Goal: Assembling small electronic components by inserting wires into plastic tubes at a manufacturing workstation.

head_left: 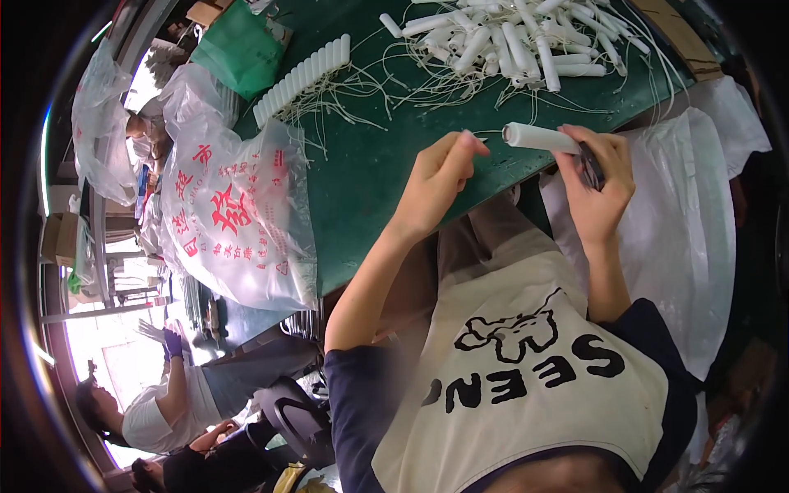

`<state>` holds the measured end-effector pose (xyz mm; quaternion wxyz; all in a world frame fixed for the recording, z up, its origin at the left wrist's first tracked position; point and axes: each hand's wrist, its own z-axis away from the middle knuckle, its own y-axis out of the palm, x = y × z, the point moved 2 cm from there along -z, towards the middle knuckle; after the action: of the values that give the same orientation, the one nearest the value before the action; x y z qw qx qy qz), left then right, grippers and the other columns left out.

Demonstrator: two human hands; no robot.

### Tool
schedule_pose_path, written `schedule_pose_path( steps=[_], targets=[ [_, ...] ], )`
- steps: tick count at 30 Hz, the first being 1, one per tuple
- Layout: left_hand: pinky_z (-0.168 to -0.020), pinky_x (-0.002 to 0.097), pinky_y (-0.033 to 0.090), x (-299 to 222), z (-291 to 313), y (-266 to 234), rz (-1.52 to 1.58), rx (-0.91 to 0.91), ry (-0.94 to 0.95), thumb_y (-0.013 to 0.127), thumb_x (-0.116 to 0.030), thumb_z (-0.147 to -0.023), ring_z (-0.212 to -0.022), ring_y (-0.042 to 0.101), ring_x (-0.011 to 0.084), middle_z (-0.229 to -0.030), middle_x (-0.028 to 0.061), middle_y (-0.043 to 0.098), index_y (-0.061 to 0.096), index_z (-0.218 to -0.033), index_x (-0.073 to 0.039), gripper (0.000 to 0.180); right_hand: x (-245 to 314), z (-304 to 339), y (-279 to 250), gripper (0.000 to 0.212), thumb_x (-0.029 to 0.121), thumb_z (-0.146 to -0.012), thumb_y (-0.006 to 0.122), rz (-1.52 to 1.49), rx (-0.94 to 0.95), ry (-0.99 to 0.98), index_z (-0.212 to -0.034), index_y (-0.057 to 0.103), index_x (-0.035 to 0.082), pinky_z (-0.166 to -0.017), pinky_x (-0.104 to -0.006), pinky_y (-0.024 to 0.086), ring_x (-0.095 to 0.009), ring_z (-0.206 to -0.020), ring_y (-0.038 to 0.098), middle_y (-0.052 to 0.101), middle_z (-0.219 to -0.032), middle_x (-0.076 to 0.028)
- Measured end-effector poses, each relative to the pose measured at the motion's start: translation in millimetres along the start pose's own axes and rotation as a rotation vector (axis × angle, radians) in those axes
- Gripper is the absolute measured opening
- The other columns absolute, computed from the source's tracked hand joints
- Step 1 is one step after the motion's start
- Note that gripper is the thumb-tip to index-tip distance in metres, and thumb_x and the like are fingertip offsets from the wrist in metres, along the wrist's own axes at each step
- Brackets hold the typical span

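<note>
Over the near edge of the green table, my right hand [604,177] is closed around one end of a white tube [538,138]. A dark thing with a loop-like shape [590,167] sits in the same hand, its kind mostly hidden by the fingers. The tube's open end points left, toward my left hand [436,177]. That hand is closed in a pinch, with a thin white cord [491,131] running between its fingertips and the tube's end. Farther back lies a large heap of similar white tubes [509,49] with loose cords.
A neat row of white tubes [304,78] lies at the back left, cords trailing right. Left of it are a printed clear plastic bag [238,214] and a green bag [241,49]. White plastic sheeting [666,238] hangs at right. Other people [164,411] are at the lower left.
</note>
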<state>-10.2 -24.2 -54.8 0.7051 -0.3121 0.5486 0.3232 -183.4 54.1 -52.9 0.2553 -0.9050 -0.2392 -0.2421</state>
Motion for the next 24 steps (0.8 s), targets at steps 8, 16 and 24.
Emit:
schedule_pose_path(
  steps=[8,16,24],
  targets=[
    [-0.050,0.0179,0.025,4,1,17,0.036,-0.076,0.285,0.066,-0.014,-0.082,-0.056,0.026,0.0023,-0.061,-0.0091,0.029,0.061,-0.104,-0.003,0.026,8,16,21,0.029,0.003,-0.067,0.073,-0.304,0.297,0.305,-0.094,0.064,0.001,-0.062,-0.0256,0.044,-0.017,-0.069,0.058,0.059,-0.081,-0.007],
    [-0.048,0.0194,0.027,-63,-16,-74,-0.267,-0.408,0.323,0.057,-0.021,-0.087,-0.056,0.036,0.0008,-0.065,-0.0050,0.049,0.062,-0.091,0.003,0.025,-29,-5,-5,0.018,0.006,-0.084,0.056,-0.442,-0.057,0.230,-0.099,0.059,-0.002,-0.057,-0.0190,0.039,-0.006,-0.061,0.048,0.062,-0.085,-0.007],
    [-0.057,0.0309,0.044,-64,-145,-210,-0.984,-0.646,0.157,0.064,-0.044,-0.072,-0.060,0.058,0.0199,-0.065,0.0102,0.062,0.063,-0.076,0.000,0.044,-40,-8,7,0.012,0.004,-0.085,0.054,-0.440,-0.011,0.361,-0.094,0.060,-0.001,-0.051,-0.0178,0.037,-0.005,-0.057,0.048,0.061,-0.079,-0.005]
  ],
)
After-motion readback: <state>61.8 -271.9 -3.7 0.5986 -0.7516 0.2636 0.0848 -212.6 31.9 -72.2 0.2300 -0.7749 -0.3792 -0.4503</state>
